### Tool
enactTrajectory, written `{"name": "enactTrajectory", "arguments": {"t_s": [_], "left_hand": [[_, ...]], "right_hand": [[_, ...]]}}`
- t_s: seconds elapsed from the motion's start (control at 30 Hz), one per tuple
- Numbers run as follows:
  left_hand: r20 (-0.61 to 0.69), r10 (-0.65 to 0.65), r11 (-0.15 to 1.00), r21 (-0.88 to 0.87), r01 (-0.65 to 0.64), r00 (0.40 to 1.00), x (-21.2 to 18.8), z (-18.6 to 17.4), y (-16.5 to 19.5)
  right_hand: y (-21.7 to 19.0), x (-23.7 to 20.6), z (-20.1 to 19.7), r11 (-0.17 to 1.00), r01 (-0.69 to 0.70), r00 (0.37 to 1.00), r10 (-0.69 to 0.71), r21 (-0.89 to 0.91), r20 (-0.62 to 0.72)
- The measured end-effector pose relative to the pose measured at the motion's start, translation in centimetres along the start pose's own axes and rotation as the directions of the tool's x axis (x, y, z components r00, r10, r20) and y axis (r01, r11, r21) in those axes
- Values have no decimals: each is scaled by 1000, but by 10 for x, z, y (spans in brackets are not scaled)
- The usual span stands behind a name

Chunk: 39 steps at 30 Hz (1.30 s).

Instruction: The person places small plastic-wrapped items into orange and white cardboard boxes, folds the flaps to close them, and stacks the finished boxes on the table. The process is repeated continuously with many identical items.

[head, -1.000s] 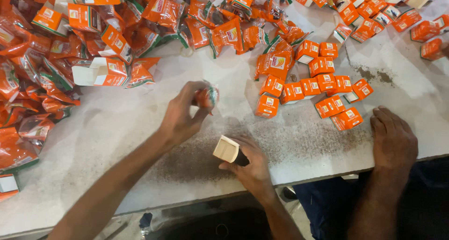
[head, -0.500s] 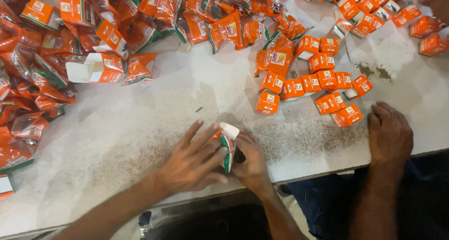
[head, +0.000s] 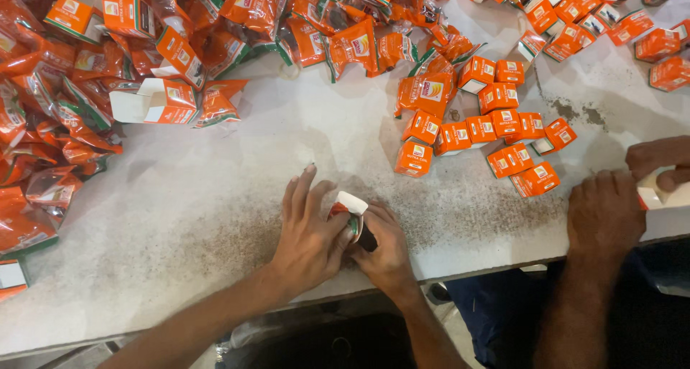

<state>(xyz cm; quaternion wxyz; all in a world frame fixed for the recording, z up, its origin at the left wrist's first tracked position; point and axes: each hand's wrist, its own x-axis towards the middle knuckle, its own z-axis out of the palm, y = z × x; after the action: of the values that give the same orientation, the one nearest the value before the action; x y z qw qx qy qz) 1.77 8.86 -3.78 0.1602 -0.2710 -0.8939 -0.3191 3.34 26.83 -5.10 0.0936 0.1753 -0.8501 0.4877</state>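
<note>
At the near edge of the speckled white worktable [head: 215,196], the left hand [head: 310,234] and the right hand [head: 384,250] meet around a small orange-and-white cardboard carton with an open white flap [head: 350,209]. The left hand's fingers spread flat over the carton's side while the right hand's fingers curl closed against its other side, so both clamp it between them. To the right, a co-worker's hand [head: 605,212] rests on the table edge, another holding a pale box [head: 655,195]. Farther off sits a cluster of closed small orange cartons [head: 496,135]. Beyond, a heap of shiny orange foil pouches [head: 79,89] lines the far side.
</note>
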Motion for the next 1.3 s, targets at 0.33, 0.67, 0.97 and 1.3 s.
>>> {"name": "enactTrajectory", "arguments": {"t_s": [0.33, 0.67, 0.97, 1.3], "left_hand": [[297, -506, 673, -450, 586, 810, 15, 9, -12], [392, -372, 696, -482, 532, 842, 16, 8, -30], [700, -326, 307, -557, 772, 635, 22, 3, -57], [174, 266, 902, -393, -181, 948, 5, -7, -40]], "right_hand": [[2, -9, 10, 995, 56, 989, -66, -77, -131], [-9, -6, 5, 953, 205, 964, -236, -222, -121], [-16, -3, 3, 953, 153, 977, -185, -262, -102], [-4, -15, 8, 987, 99, 973, -123, -129, -196]]}}
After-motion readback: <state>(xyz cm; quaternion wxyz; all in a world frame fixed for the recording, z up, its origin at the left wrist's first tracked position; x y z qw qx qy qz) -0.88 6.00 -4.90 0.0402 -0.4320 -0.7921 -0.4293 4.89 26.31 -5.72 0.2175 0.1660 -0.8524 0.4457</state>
